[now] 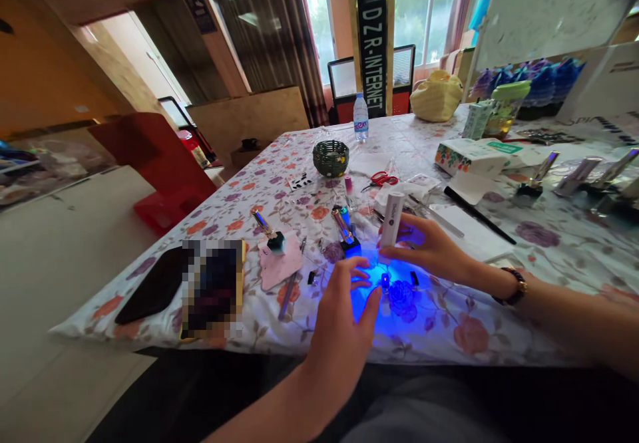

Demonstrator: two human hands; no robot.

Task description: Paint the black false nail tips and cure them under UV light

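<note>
My right hand (424,247) grips a small white handheld UV lamp (392,220), held upright. Blue light falls from its lower end onto the cloth. In that glow stands a tiny nail-tip-like piece (385,281), tinted blue. Beside it, my left hand (344,310) is open, thumb and fingers apart, with the thumb close to the piece; whether they touch I cannot tell. Small dark pieces lie to either side, one at the left (312,277) and one at the right (414,278). A nail polish bottle (349,245) with a shiny cap stands just behind my left hand.
Another polish bottle (275,241) rests on a pink sheet (279,267) beside a thin metal tool (288,295). Phones (214,290) lie at the left. Farther back are a woven basket (330,159), red scissors (383,178), a water bottle (360,120) and boxes (472,157).
</note>
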